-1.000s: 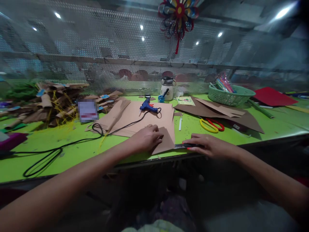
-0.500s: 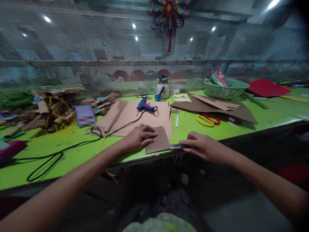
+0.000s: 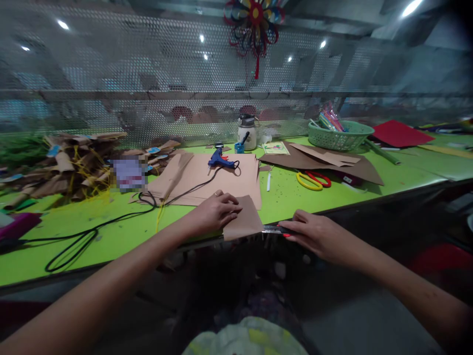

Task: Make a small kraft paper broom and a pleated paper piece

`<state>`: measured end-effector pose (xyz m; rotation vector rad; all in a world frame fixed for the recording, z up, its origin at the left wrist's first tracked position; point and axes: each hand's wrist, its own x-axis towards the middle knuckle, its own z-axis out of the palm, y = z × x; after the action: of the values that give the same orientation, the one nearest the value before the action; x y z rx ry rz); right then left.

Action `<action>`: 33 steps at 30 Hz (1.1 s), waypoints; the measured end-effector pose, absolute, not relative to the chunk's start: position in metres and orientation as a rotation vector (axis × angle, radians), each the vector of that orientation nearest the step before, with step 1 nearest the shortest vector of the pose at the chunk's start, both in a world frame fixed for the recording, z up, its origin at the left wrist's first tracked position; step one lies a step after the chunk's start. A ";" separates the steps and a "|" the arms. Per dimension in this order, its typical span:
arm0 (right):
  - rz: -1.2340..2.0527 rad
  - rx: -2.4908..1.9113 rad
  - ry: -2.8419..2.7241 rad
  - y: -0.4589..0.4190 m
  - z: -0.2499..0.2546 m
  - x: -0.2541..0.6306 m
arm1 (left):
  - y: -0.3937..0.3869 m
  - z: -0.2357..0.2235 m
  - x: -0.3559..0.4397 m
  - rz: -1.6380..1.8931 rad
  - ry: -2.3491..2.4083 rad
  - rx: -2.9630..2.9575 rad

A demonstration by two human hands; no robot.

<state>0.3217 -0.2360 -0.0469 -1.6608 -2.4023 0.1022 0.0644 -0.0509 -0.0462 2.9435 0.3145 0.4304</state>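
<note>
A folded piece of brown paper (image 3: 244,219) lies at the front edge of the green table, its near edge jutting slightly over. On its left side rests my left hand (image 3: 220,209), fingers spread and bent a little, pressing it down. My right hand (image 3: 308,230) is closed round the dark handle of a utility knife (image 3: 275,229). The blade points left and meets the paper's right edge near the lower corner; whether its tip is inside the fold I cannot tell. Behind the paper lies a stack of larger brown sheets (image 3: 207,180).
A blue glue gun (image 3: 221,159) sits on the sheets, its black cord (image 3: 121,217) running left. Yellow-and-red-handled scissors (image 3: 309,181) lie right, before dark brown card (image 3: 369,172) and a green basket (image 3: 342,137). Crumpled paper pieces (image 3: 70,167) are heaped left.
My right hand and the knife have shifted slightly right and down at the paper's edge. The paper's near edge now looks a bit raised. My left hand stays on the paper.
</note>
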 end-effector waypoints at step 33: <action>0.330 -1.553 -2.308 -0.243 -0.060 0.321 | -0.046 -0.055 0.054 0.470 0.255 2.959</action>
<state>0.3213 -0.2433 -0.0603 -1.5526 -2.3078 0.3304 0.0545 -0.0457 -0.0549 2.9587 0.2551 0.4698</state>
